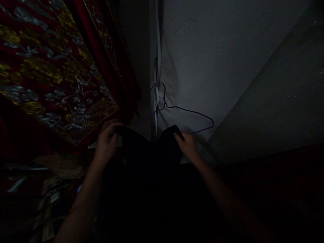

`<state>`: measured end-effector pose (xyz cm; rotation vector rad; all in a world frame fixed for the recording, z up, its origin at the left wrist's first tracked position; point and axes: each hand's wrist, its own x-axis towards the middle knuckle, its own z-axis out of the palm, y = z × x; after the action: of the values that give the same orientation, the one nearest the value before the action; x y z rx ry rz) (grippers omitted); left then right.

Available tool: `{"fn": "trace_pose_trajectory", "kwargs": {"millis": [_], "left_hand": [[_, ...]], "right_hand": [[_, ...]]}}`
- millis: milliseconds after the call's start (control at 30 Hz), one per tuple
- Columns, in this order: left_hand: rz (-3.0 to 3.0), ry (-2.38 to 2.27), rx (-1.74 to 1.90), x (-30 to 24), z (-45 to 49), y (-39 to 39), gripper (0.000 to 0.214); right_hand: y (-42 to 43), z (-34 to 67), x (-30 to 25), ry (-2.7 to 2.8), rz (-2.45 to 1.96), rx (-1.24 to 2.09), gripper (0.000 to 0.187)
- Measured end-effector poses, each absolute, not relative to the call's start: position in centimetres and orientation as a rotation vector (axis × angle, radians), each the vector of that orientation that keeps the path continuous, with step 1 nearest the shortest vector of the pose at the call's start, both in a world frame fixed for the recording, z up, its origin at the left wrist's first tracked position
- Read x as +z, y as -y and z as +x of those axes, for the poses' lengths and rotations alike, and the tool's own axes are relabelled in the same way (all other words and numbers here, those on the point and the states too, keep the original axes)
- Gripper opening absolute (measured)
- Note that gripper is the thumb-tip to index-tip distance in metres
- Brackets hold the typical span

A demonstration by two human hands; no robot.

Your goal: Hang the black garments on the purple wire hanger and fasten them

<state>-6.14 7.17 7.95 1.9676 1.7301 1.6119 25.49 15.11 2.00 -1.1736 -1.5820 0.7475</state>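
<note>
A black garment [152, 152] is stretched between my two hands, its exact kind lost in the dark. My left hand [108, 136] pinches its upper left corner. On the other side, my right hand [187, 143] grips the upper right corner with the thumb on top. Just behind the cloth hangs a thin purple clothes hanger [193, 111], its hook caught on a pale hanging strap [158, 50]. The hanger's lower left part is hidden behind the garment and my left hand.
Red cloth with gold and silver embroidery [50, 67] hangs at the upper left. A grey wall [215, 50] stands behind the hanger. Cluttered items [53, 195] lie dimly at the lower left. The whole scene is very dark.
</note>
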Motion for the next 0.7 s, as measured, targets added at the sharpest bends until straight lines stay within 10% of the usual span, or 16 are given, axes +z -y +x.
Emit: {"fn": "trace_pose_trajectory", "kwargs": {"millis": [467,700], "left_hand": [[2.181,-1.647,1.079,10.2,-3.4,-12.2,0.035],[2.287,-1.573,0.945,11.2,-5.1,-11.6,0.036]], "right_hand": [[-12.6,25.6,0.9,1.751,-1.033,0.698,0.033],[-14.3,32.2,5.2,1.287,-1.178,0.261,0.063]]}}
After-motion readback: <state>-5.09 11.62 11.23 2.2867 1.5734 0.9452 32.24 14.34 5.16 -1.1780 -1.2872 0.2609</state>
